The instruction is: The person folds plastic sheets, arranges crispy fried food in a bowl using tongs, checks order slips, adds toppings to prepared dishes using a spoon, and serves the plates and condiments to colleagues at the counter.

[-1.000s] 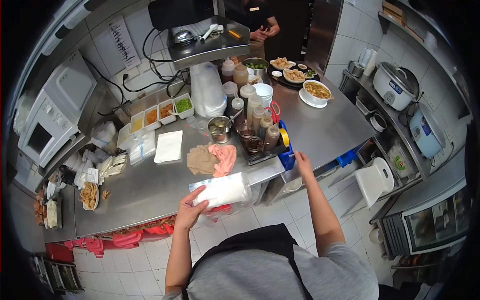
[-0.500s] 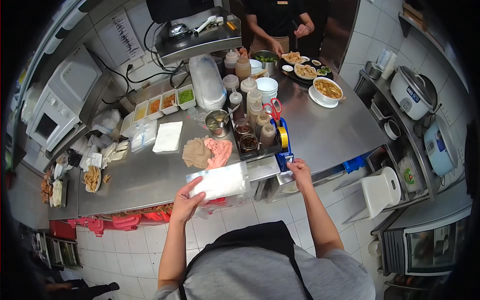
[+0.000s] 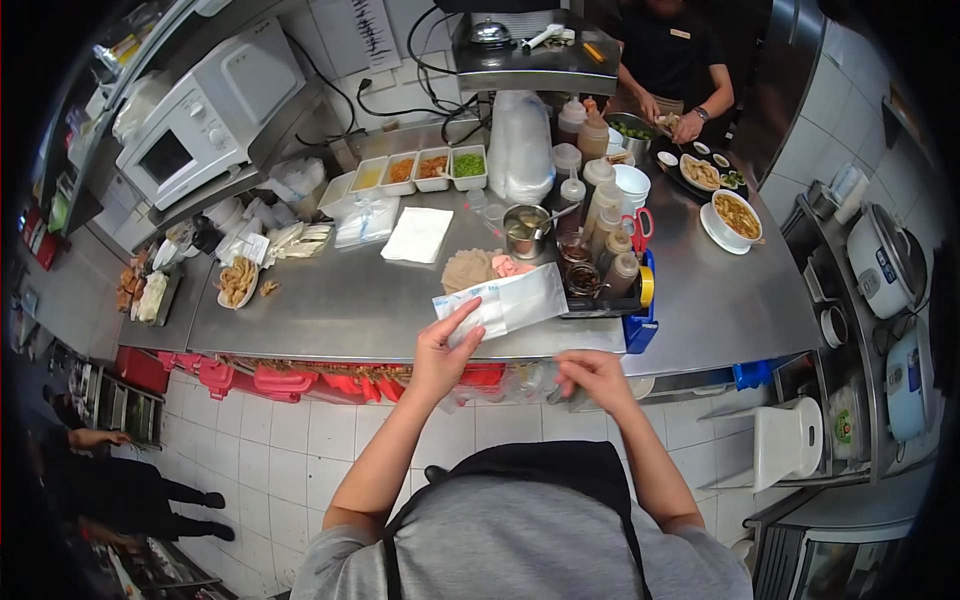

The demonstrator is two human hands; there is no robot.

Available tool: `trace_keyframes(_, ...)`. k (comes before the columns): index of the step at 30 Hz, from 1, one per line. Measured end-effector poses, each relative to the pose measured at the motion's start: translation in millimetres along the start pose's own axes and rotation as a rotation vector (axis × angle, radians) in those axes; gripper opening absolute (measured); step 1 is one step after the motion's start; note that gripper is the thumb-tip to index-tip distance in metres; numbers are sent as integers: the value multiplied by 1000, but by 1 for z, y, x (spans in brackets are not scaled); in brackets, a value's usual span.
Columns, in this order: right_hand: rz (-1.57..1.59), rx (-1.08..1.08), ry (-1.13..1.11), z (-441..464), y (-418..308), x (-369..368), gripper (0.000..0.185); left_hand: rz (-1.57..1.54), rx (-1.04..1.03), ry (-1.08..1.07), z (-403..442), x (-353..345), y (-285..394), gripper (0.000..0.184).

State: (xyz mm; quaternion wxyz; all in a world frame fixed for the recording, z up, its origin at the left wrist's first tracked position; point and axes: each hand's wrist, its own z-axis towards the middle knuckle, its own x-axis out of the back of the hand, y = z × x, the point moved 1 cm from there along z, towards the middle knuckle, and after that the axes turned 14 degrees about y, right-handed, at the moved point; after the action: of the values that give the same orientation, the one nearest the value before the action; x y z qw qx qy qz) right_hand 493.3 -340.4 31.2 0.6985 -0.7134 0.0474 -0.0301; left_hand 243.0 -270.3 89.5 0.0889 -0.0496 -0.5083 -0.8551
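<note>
In my left hand (image 3: 446,356) is a flat white packet in clear plastic (image 3: 520,300), gripped between thumb and fingers above the counter's front edge. To its right, my right hand (image 3: 597,380) is closed in a pinch just off that edge; whatever its fingertips hold, if anything, is too small to make out. A blue tape dispenser (image 3: 641,325) with a yellow roll stands beyond the right hand. Behind the packet lie a brown cloth (image 3: 468,271) and a partly covered pink cloth (image 3: 509,265).
Sauce bottles (image 3: 598,215) and jars fill a black tray (image 3: 600,306). A steel pot (image 3: 527,238) stands beside it, and a soup bowl (image 3: 737,220) is at right. Across the counter, a person (image 3: 672,70) handles food. A white stool (image 3: 787,440) stands at lower right.
My right hand has left the tape dispenser and come toward the packet. The packet has tilted, its right end higher. My view has shifted left; the person opposite now has both hands together.
</note>
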Motion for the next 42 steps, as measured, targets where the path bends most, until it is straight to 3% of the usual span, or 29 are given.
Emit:
trace_keyframes(2,51,81,-122,5,-36,-43,40,46,-43,37,0,5,-1,38)
trace_keyframes(5,283,60,-113,22,-46,-90,48,55,-61,102,0,17,-4,39)
trace_keyframes(11,341,196,26,50,-39,-146,26,88,-114,230,1,44,0,39)
trace_keyframes(20,136,235,167,68,-24,-183,35,116,-53,300,-7,66,4,39)
trace_keyframes(23,311,158,241,69,-16,-191,36,139,-10,349,-8,66,10,39)
trace_keyframes(26,690,-378,27,44,-50,-190,30,23,-27,381,-11,59,0,45)
trace_keyframes(29,865,-292,44,52,-35,-183,16,-112,-18,307,-23,49,-5,59)
trace_keyframes(32,419,-82,67,66,-39,-151,15,-177,-163,377,-10,54,-2,72)
trace_keyframes(33,134,273,150,72,-39,-144,14,125,-276,365,-2,68,-3,83)
trace_keyframes(36,-671,840,113,63,-87,-124,7,367,-527,186,29,76,43,86)
trace_keyframes(40,-1017,929,-95,55,-108,-122,9,675,-525,-296,49,60,54,77)
trace_keyframes(41,-1006,951,-106,53,-111,-120,9,643,-543,-299,52,57,48,53)
trace_keyframes(42,-995,973,-116,52,-114,-118,9,610,-493,-344,54,55,41,43)
